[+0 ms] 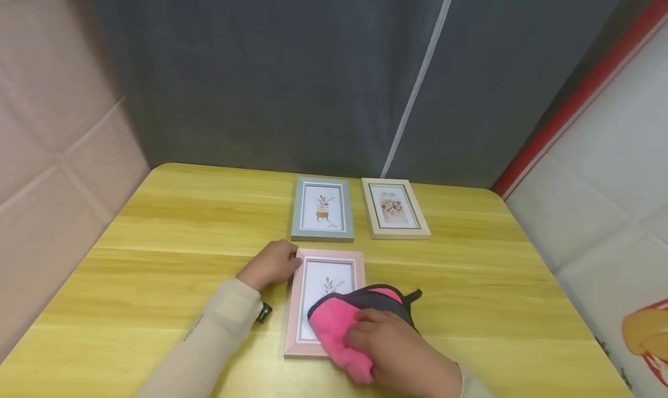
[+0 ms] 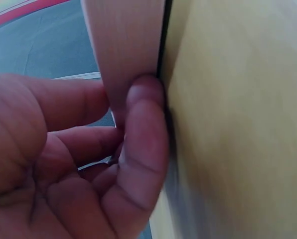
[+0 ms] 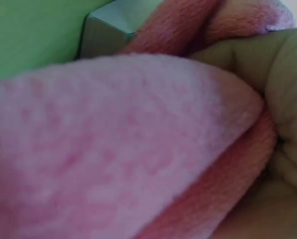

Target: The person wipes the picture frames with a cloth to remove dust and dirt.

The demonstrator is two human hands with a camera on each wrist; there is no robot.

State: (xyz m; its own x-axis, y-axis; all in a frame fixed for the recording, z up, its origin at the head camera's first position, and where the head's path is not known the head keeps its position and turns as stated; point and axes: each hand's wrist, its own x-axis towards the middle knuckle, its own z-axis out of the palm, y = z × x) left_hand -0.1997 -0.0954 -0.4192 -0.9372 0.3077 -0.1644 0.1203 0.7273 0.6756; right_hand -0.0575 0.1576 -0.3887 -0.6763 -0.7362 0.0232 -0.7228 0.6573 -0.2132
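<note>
A pink picture frame [image 1: 293, 322] with a plant print lies flat on the table, nearest to the person. At its upper left corner, the left hand [image 1: 273, 264] holds the frame's edge. Up close in the left wrist view, the left hand's bent fingers [image 2: 146, 144] lie against the pink side of the frame [image 2: 131, 40]. The right hand [image 1: 391, 348] grips a bunched pink cloth [image 1: 334, 328] with dark trim and a hanging loop. This cloth rests over the frame's lower right part and hides it. Fuzzy cloth [image 3: 113, 134] fills most of the right wrist view.
Behind the pink frame lie a blue-grey picture frame [image 1: 322, 235] and, to its right, a cream picture frame [image 1: 399, 233]. All are on a yellow wood-grain table [image 1: 172, 224]. A dark curtain [image 1: 261, 79] hangs along the far edge.
</note>
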